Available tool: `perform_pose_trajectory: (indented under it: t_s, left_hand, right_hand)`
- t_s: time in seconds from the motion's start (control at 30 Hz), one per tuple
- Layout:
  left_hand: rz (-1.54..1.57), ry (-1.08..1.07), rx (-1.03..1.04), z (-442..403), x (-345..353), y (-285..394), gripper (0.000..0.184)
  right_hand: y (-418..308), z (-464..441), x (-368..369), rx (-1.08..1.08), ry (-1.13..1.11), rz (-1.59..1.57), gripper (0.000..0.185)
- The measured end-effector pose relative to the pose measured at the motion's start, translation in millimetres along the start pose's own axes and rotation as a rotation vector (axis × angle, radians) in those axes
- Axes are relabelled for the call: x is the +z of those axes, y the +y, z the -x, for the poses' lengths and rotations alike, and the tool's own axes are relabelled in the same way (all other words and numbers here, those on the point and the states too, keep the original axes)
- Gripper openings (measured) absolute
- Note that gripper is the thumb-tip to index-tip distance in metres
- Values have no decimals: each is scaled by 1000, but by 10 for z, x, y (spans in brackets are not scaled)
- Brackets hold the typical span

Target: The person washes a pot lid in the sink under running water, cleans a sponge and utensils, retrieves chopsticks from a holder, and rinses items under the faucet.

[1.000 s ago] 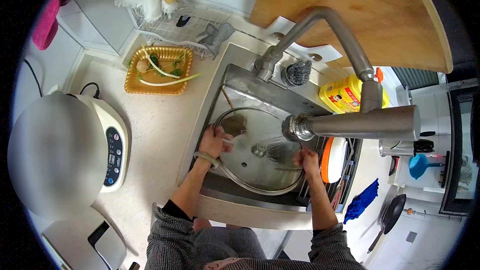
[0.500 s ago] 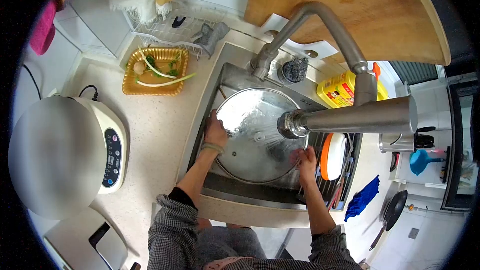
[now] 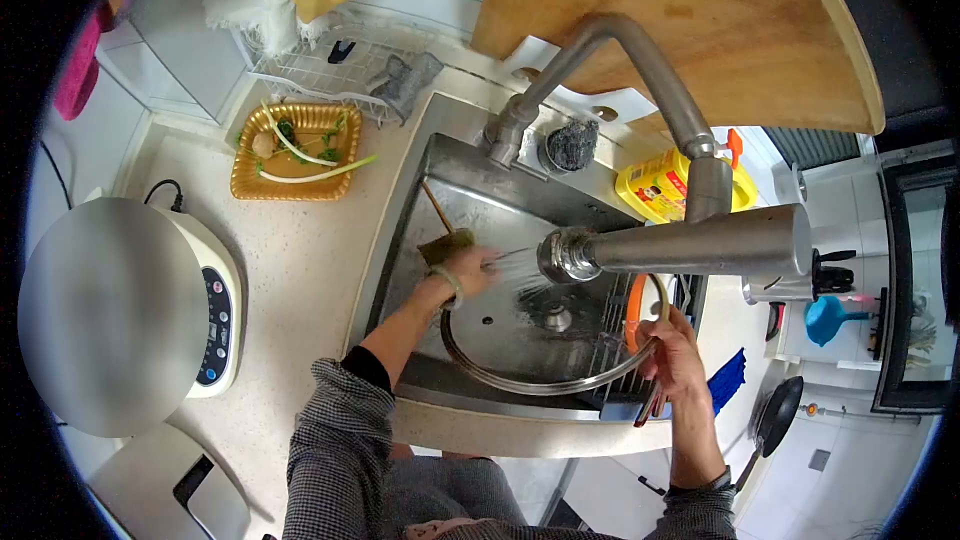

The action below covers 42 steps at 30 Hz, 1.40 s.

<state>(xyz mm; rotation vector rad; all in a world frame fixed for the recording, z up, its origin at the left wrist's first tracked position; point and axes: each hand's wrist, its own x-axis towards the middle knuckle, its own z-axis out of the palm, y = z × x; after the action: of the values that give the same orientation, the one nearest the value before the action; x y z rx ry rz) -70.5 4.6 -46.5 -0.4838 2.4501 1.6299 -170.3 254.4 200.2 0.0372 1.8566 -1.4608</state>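
The round glass lid [image 3: 528, 342] is tilted in the sink [image 3: 500, 210], its near rim just below the left hand [image 3: 468, 272] and its right edge in the right hand [image 3: 672, 352]. The right hand's fingers and thumb grip that metal rim. The left hand is partly open, fingers reaching into the spray; whether they hold anything is unclear. A flat brownish-green piece [image 3: 440, 246] lies right against or behind the left hand. The tap [image 3: 690, 242] pours between the hands, above the lid. An orange-and-white object [image 3: 634, 308] sits just beyond the right hand, and a blue cloth [image 3: 728, 380] lies to its right. Left of the left hand, the tabletop [image 3: 310, 250] bears a golden tray [image 3: 242, 183].
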Motion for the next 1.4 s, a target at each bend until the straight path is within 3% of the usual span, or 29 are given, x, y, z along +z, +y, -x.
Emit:
perform_pose_trajectory:
  t_s: [0.03,0.1,0.17,0.23,0.3,0.37,0.43,0.5,0.6,0.67,0.77,0.8,0.87,0.93,1.0,1.1,1.17,1.23,1.3,1.4]
  left_hand:
    - [41,83,12,-54,-55,147,40]
    - [446,185,216,-250,-338,487,31]
    - [802,125,236,-384,-708,884,26]
    - [782,126,224,-522,-810,1056,26]
    - [761,124,211,-537,-794,1061,26]
    - [927,118,350,-501,-670,914,25]
    - [252,191,326,-226,-564,732,29]
    - [-304,76,294,204,-473,680,41]
    - [-252,57,397,389,20,246,49]
    - [312,57,701,546,-21,509,47]
    - [564,-3,686,497,72,311,38]
    - [630,93,562,598,34,432,27]
    - [616,106,574,683,-31,476,25]
    - [600,114,584,767,-107,540,23]
    - [612,119,409,861,-167,632,21]
    - [557,184,461,944,-312,787,20]
    - [580,196,444,957,-337,780,20]
    - [603,207,432,970,-386,799,19]
    - [420,143,453,986,-437,825,21]
    - [390,174,497,979,-371,821,22]
  right_hand:
    - [-69,81,3,43,-53,-134,25]
    - [-178,185,14,81,-8,-115,24]
    - [-234,250,-7,66,9,-92,23]
    - [-276,307,-60,62,-82,-127,25]
    - [-346,380,-49,6,46,-33,28]
    - [-409,412,-109,-7,31,-46,33]
    - [-492,467,-127,36,119,-32,32]
    - [-494,458,-214,36,149,-29,24]
    - [-493,398,-403,146,54,-132,10]
    - [-542,378,-352,185,61,-168,9]
    - [-523,293,-368,256,-45,-275,8]
    - [-479,243,-375,174,-16,-269,9]
    - [-410,151,-371,93,10,-256,11]
    - [-323,82,-340,52,76,-158,22]
    - [-153,-62,-468,52,83,-26,37]
    - [70,-231,-580,24,191,103,57]
    - [-91,-72,-386,-310,387,748,51]
    - [-75,-111,-326,-690,426,718,46]
    - [-139,-55,-186,-868,202,788,47]
    - [-31,-55,209,-824,63,721,42]
